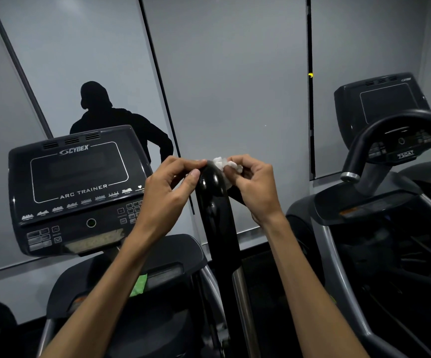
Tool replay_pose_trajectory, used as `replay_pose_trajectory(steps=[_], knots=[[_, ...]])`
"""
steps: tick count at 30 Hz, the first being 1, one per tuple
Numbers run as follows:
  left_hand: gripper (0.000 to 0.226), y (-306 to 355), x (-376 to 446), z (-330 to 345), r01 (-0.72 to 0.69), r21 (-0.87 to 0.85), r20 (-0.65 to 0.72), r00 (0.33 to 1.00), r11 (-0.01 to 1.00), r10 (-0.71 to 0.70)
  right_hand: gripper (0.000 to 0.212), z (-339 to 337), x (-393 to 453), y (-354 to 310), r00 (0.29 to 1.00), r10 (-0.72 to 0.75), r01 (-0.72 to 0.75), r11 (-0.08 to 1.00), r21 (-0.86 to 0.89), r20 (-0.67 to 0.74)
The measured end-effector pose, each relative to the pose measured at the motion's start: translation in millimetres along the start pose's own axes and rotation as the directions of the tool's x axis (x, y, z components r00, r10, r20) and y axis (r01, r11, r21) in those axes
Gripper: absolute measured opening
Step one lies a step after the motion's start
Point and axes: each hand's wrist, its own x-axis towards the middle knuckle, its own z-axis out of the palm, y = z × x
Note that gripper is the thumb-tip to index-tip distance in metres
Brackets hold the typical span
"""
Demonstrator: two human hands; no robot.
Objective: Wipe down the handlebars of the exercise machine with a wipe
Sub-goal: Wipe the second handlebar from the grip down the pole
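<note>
A glossy black handlebar [215,210] rises upright in the middle of the view, its rounded top between my hands. A crumpled white wipe [222,164] lies over that top. My right hand [254,187] pinches the wipe's right part against the bar. My left hand [173,187] is at the bar's left side, thumb on the black surface and fingertips pinching the wipe's left edge. Most of the wipe is hidden behind my fingers.
The machine's console [80,187] stands to the left, with a green patch [138,285] below it. A second machine with a curved black handlebar [390,130] and its console [382,102] stands at the right. Grey wall panels lie behind, with a dark silhouette of a person [113,120].
</note>
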Motion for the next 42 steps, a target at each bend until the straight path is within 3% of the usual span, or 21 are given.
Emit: replay_pose_trajectory(steps=[3,5,9,12,16,20,24,28,33,35,37,40,42], knots=[[0.02,1.0,-0.8,-1.5,0.003,-0.003,0.009,1.0,1.0,-0.003,0.005,4.2,25.4,6.2,0.998,0.025,-0.034,0.983,-0.183,-0.055],[0.021,1.4,-0.9,-2.9,0.013,-0.014,0.018,1.0,1.0,-0.012,0.008,14.2,40.1,-4.4,1.0,-0.007,0.004,0.965,-0.261,-0.012],[0.037,-0.4,-0.4,-4.6,0.079,-0.106,0.011,0.997,0.991,-0.078,0.019,19.5,33.6,-32.7,0.972,-0.077,0.122,0.973,-0.196,0.222],[0.05,-2.1,-0.9,-5.0,0.083,-0.093,0.018,0.997,0.992,-0.081,0.01,1.4,27.4,-35.0,0.965,-0.076,0.125,0.974,-0.187,0.25],[0.055,-2.6,-1.9,-2.6,0.104,-0.096,0.02,0.994,0.99,-0.103,0.009,6.5,47.9,-41.2,0.975,-0.028,0.128,0.883,-0.452,0.222],[0.062,1.6,-1.3,-8.3,0.223,-0.188,0.041,0.975,0.957,-0.219,0.011,18.3,37.7,-64.9,0.929,-0.108,0.309,0.753,-0.581,0.354],[0.053,7.2,3.2,-26.6,0.345,-0.271,0.097,0.939,0.899,-0.331,0.01,-4.5,27.6,-74.2,0.926,-0.087,0.295,0.773,-0.562,0.367],[0.038,9.4,5.3,-21.5,0.364,-0.247,0.076,0.931,0.898,-0.357,0.011,14.2,30.6,-76.8,0.931,-0.109,0.319,0.703,-0.635,0.348],[0.034,9.9,-5.1,-28.2,0.295,-0.193,0.141,0.952,0.936,-0.271,0.01,11.9,-9.0,-86.2,0.802,-0.123,0.465,0.743,-0.481,0.584],[0.041,9.8,-10.2,-32.7,0.305,-0.158,0.179,0.944,0.939,-0.276,0.013,2.5,-9.3,-89.7,0.811,-0.129,0.453,0.755,-0.474,0.57],[0.042,11.2,-10.7,-32.8,0.309,-0.151,0.157,0.945,0.939,-0.286,0.018,6.7,-2.0,-90.4,0.832,-0.162,0.472,0.709,-0.524,0.53],[0.032,18.6,-11.1,-31.1,0.274,-0.191,0.073,0.962,0.943,-0.264,0.017,29.6,-5.2,-86.9,0.792,-0.178,0.561,0.588,-0.582,0.583],[0.031,19.7,-14.2,-32.8,0.239,-0.187,0.046,0.971,0.953,-0.235,0.014,32.0,-14.6,-85.0,0.775,-0.169,0.582,0.566,-0.584,0.609]])
